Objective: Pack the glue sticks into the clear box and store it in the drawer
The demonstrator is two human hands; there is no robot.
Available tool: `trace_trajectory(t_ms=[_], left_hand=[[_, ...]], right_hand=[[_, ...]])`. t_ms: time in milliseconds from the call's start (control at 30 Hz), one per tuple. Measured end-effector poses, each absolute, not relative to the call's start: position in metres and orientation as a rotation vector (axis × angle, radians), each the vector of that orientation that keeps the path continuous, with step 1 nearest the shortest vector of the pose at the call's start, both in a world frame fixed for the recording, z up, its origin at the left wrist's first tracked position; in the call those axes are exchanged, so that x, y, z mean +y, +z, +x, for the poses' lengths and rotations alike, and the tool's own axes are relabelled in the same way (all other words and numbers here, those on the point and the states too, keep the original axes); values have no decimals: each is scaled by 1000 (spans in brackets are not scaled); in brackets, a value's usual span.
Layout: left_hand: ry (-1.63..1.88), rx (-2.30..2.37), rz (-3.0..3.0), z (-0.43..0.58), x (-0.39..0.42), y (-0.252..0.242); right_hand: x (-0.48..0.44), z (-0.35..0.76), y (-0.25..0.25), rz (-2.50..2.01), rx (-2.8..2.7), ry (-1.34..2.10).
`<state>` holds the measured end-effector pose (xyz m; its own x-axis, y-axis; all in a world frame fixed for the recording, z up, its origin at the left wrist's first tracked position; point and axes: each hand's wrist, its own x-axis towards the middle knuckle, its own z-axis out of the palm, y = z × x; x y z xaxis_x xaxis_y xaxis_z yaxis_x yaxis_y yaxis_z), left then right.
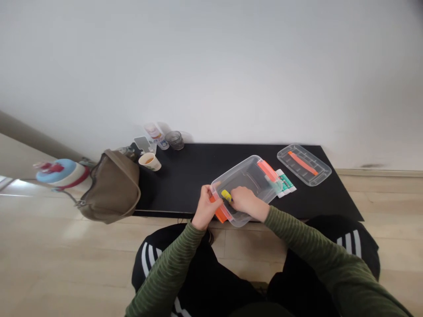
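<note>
A clear plastic box with orange latches is tilted at the front edge of the black table. My left hand grips its left rim near an orange latch, fingers closed. Inside the box, my right hand has its fingers closed on a small yellow item, which shows at the fingertips. Right of the box, several white and green tubes lie side by side. The clear lid with an orange handle lies flat at the table's back right.
On the black table, a paper cup with liquid, a dark glass and a white bottle stand at the back left. A brown bag and a blue-lidded bottle are farther left. The wall runs behind.
</note>
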<state>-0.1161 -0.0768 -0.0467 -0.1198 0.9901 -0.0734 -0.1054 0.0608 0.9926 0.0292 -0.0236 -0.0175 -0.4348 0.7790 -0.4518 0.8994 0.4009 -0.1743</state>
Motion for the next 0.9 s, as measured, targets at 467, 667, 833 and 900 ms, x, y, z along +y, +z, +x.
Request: trace_trajectory(t_ms=[467,667,833,900], left_hand=[[1297,1287,1041,-113,-77,-47],[1329,1282,980,-116,-74,-49],[1344,1283,921,-121,-72,-53],[1344,1275,910,-121,-73,-54]], right_hand=[[-24,32,-21,1382,2397,-586],[-36,79,-1,1919,2853,-775],[-20,173,-14,2890,2780,-486],[-7,208,-31,2910,2639,-319]])
